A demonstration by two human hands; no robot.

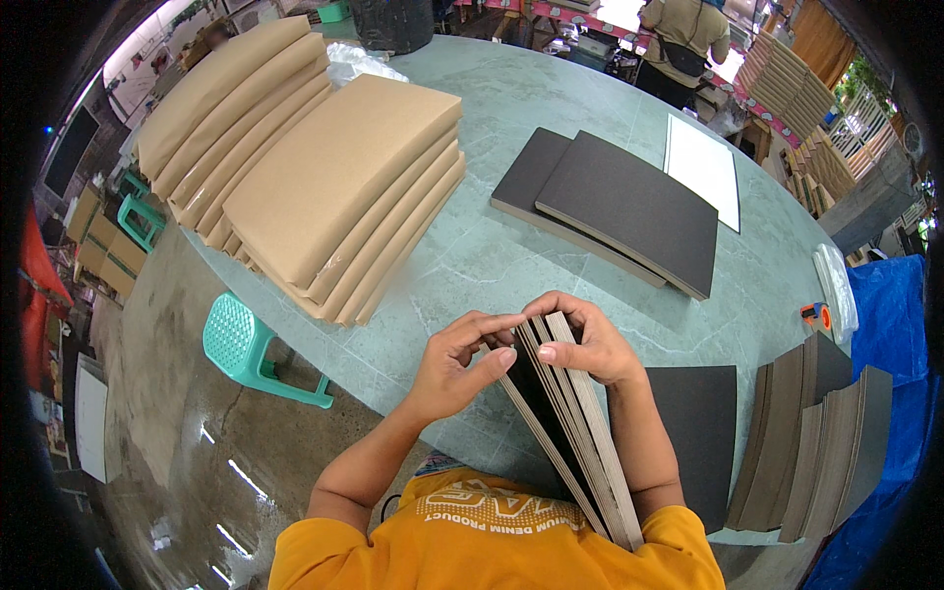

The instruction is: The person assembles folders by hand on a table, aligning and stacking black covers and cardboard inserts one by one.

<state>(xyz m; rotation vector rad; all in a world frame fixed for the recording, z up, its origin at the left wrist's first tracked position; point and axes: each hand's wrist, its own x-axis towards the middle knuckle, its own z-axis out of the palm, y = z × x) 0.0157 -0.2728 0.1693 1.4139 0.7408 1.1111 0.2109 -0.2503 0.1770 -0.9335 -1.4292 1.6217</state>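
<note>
Close to my body, a small stack of thick black cardboard sheets (580, 423) with grey-brown edges stands on edge, tilted. My right hand (597, 346) grips its far end, thumb on the edges and fingers over the far side. My left hand (467, 362) pinches the far corner of the leftmost sheet (531, 418), thumb toward me. A dark gap, narrowing toward me, parts that sheet from the others. To the right of the stack, a black sheet (700, 442) lies flat on the table, partly behind my right forearm.
Brown paper-wrapped packs (344, 167) are piled at the left. Two black board stacks (629, 202) and a white sheet (703, 167) lie farther off. More boards (806, 442) lean at the right, near an orange tape dispenser (816, 316). A green stool (241, 339) stands left; a person (683, 44) works beyond.
</note>
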